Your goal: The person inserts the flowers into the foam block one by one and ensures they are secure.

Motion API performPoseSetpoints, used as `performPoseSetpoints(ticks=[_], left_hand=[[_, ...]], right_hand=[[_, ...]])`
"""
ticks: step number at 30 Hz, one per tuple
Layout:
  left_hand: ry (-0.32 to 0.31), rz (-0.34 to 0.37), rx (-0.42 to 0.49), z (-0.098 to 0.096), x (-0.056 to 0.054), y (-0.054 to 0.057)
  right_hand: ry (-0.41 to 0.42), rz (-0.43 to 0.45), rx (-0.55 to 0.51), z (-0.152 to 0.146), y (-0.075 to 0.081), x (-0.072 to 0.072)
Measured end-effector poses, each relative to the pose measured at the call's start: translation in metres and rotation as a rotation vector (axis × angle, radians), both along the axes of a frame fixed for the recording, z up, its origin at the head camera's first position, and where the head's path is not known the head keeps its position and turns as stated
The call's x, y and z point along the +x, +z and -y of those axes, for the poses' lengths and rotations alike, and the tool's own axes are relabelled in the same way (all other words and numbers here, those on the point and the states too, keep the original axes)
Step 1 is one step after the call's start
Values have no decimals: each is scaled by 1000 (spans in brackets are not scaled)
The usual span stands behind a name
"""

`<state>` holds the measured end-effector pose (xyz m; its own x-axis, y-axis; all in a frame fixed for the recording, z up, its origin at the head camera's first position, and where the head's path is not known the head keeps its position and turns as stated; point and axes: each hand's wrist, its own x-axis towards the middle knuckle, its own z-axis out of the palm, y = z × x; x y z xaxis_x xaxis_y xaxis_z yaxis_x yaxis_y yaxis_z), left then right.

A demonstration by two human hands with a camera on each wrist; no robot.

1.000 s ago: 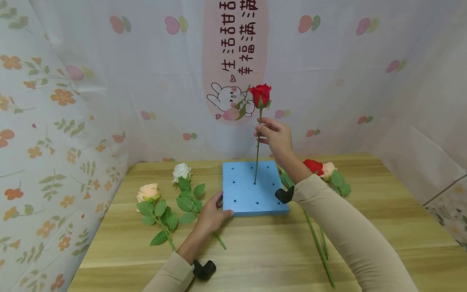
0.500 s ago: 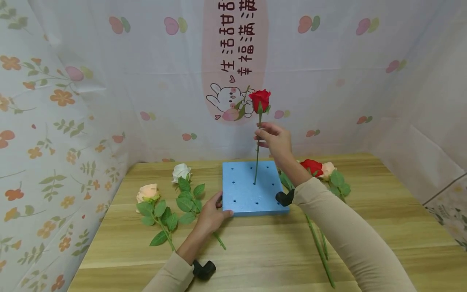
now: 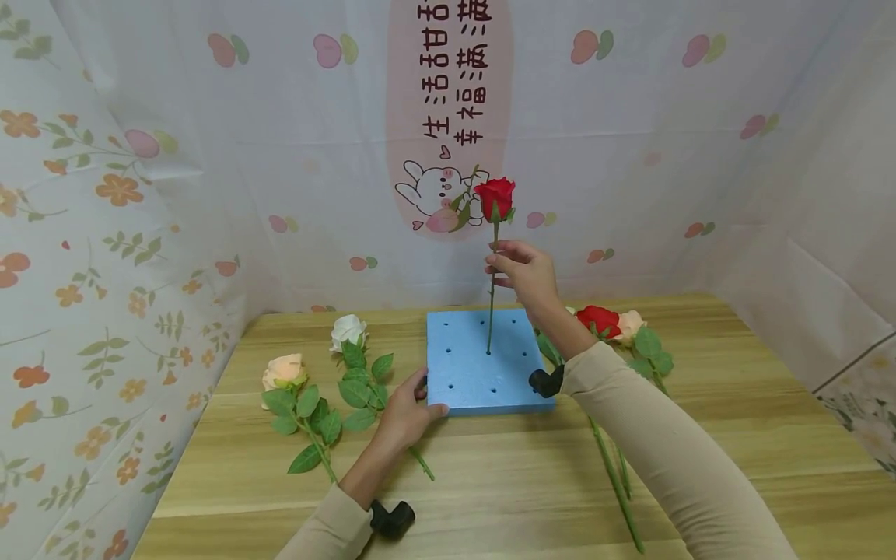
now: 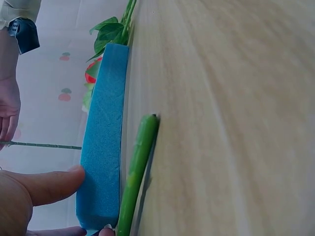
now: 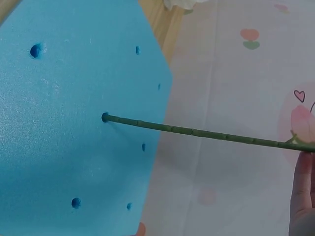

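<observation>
My right hand (image 3: 530, 274) pinches the thin green stem of a red rose (image 3: 495, 200) between thumb and fingertips. Bloom up and almost vertical, the rose stands over a light blue foam board (image 3: 465, 372) with several small holes. In the right wrist view the lower stem (image 5: 197, 132) enters the board's middle hole, its tip hidden inside. My left hand (image 3: 406, 414) grips the board's front left corner. The left wrist view shows the left thumb (image 4: 56, 186) on the board's upper edge and other fingers at the corner's opposite side.
Left of the board, a peach rose (image 3: 283, 369) and a white rose (image 3: 348, 330) lie on the wooden table (image 3: 490, 498). Another red rose (image 3: 599, 320) and a peach one (image 3: 630, 323) lie to the right, partly behind my right forearm. A printed cloth hangs behind.
My right hand and the red rose have moved slightly down, and the stem sits a little deeper in the middle hole. The left hand and the board stay in place.
</observation>
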<state>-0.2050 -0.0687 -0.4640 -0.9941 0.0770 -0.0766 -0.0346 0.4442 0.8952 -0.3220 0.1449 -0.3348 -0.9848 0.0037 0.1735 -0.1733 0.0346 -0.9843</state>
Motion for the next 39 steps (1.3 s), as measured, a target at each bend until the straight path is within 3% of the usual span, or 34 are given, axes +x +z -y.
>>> performPoseSetpoints(ticks=[6, 17, 26, 39], left_hand=[[-2, -29, -24, 0, 0, 1], [-8, 12, -2, 0, -1, -2], [-2, -2, 3, 0, 1, 0], [-15, 0, 0, 2, 0, -1]], right_hand=[[11, 22, 22, -1, -2, -1], [9, 74, 51, -4, -6, 0], [12, 80, 49, -5, -9, -3], [79, 75, 77, -25, -10, -2]])
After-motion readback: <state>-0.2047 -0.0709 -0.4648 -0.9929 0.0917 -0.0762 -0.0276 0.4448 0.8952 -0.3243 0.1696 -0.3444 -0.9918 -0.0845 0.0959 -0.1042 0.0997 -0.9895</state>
